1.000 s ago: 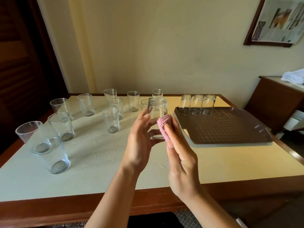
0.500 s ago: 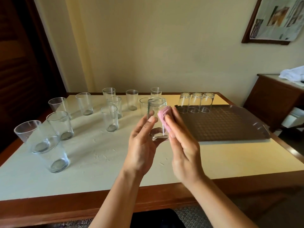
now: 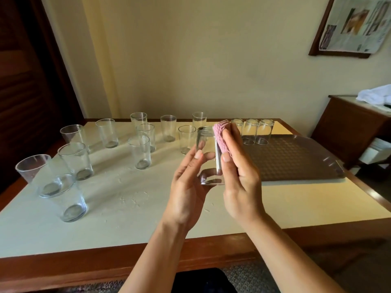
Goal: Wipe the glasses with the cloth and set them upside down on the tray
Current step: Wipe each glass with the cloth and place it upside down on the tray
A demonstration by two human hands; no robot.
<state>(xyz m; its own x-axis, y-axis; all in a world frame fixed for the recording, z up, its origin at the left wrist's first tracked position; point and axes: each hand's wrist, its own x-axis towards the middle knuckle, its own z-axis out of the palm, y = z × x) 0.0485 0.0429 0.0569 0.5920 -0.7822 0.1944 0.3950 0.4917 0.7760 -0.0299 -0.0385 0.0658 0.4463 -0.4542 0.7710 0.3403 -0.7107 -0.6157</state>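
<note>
Since the frame half a second earlier the right hand (image 3: 241, 176) has slid the pink cloth (image 3: 221, 137) up the side of the held glass (image 3: 209, 155), from about mid-height to its upper end; the left hand (image 3: 186, 187) has kept its place. The glass is in the air above the near middle of the worktop (image 3: 127, 204), between the two hands, slightly tilted. Whether its upper end is mouth or base I cannot tell. Left hand: fingers (image 3: 197, 154) curled round the left side of the glass, thumb seen through the glass wall, gripping it. Right hand: fingers straight and pressed together, flat against the cloth, which lies folded between them and the right wall of the glass; thumb (image 3: 225, 158) alongside the glass. Brown patterned tray (image 3: 296, 161) on the right part of the worktop, just beyond the right hand. Three glasses (image 3: 256, 132) stand mouth-down in a row at its far left corner, the leftmost partly hidden by the cloth. Upright glasses (image 3: 140, 152) are scattered over the left and far middle of the worktop, mouths up, most standing apart, the two nearest on the left overlapping in view. Wooden cabinet (image 3: 349, 127) at the right wall, white fabric (image 3: 374, 95) on top. Framed newspaper (image 3: 357, 22) on the wall, top right.
</note>
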